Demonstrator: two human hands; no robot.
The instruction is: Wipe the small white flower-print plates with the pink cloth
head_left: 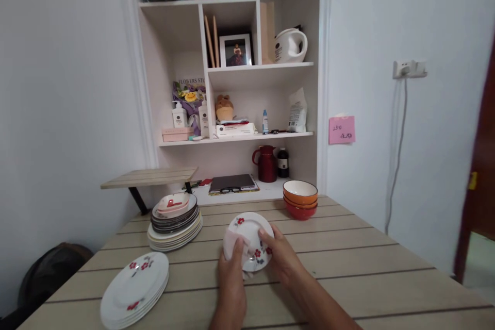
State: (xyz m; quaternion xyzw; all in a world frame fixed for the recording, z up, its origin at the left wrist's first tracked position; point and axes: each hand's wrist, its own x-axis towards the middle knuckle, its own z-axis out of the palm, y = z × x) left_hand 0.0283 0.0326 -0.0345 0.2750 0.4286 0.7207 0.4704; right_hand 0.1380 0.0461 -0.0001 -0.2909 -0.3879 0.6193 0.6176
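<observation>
A white plate [253, 227] with red flowers is held up over the table, tilted toward me. My right hand [284, 258] grips its right rim, thumb on the face and fingers behind. At the left rim, my left hand [232, 268] pinches a pale pink cloth [233, 241] against the plate, thumb in front. Some of the cloth shows below the plate's lower edge. Left of my hands lies a stack of similar flowered plates [135, 289]. Farther back stands a taller stack of plates [176, 232] topped by small pinkish dishes [174, 203].
Orange and red bowls [300, 198] are stacked at the table's back right. Behind the slatted table [348, 263] rise white shelves with a dark red jug [266, 164], a dark bottle [283, 162] and a laptop [232, 183]. A small raised wooden shelf [150, 177] stands at the left.
</observation>
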